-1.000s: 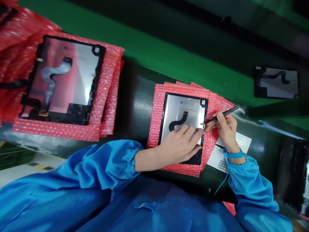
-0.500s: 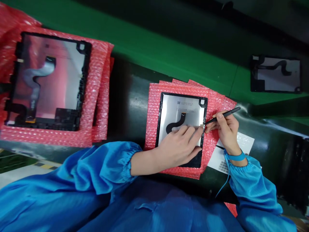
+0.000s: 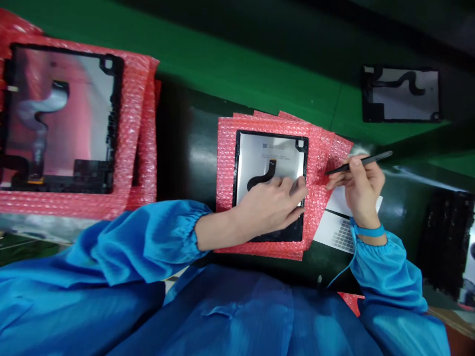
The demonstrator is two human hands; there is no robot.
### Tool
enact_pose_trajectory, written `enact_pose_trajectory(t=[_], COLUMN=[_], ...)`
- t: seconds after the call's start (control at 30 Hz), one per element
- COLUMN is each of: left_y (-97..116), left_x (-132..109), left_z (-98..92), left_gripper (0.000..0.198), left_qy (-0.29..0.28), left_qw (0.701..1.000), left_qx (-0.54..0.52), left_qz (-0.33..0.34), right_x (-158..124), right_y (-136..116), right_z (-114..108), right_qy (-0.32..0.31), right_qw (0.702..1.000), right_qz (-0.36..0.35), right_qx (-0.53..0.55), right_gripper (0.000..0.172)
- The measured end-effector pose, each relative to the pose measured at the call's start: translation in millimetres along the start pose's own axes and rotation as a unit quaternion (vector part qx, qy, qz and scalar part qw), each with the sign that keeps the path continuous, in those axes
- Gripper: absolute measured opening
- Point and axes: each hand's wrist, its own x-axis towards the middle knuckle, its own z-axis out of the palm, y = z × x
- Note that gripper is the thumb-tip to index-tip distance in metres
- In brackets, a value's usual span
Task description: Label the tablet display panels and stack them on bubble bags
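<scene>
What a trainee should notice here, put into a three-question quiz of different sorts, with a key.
1. True or false: the right hand holds a thin black tool.
2. What lies under the middle panel? A green cloth; B red bubble wrap; C white paper.
3. On what does the left hand rest?
Key: 1 true; 2 B; 3 the middle panel.
</scene>
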Motion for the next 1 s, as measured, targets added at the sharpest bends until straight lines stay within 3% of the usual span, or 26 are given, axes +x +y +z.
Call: enact_pose_trajectory(t=[0.1,0.23,0.3,0.4,0.53,1.0], left_y=[7.4,40.7,60.4,79.8,82.8,80.7], left_x=[-0.2,-12.1,-18.7,-23.1,-21.2,-17.6], left_z=[-5.2,8.7,24.3,47.0,57.2,50.1], left_gripper=[0.055,0.062,0.071,0.084,0.086,0.086], left_qy=[0.043,0.133,0.122,0.076,0.05,0.048], left_qw=[0.999,0.978,0.966,0.968,0.972,0.972], left_qx=[0.028,-0.011,-0.04,-0.044,-0.028,-0.029], left_qz=[0.009,0.163,0.226,0.234,0.226,0.227], right_x=[-31.3,-97.2,-125.4,-151.0,-159.7,-156.7], right_y=[-16.1,-17.3,-8.5,8.2,22.1,20.7], right_z=[-25.7,-52.9,-60.6,-66.3,-68.8,-70.1], right_qy=[0.061,0.108,0.119,0.125,0.113,0.08], right_qw=[0.997,0.987,0.982,0.978,0.978,0.975], right_qz=[-0.014,0.022,0.045,0.07,0.073,0.074], right_qx=[-0.048,-0.116,-0.139,-0.151,-0.162,-0.196], right_gripper=[0.034,0.03,0.031,0.032,0.028,0.021])
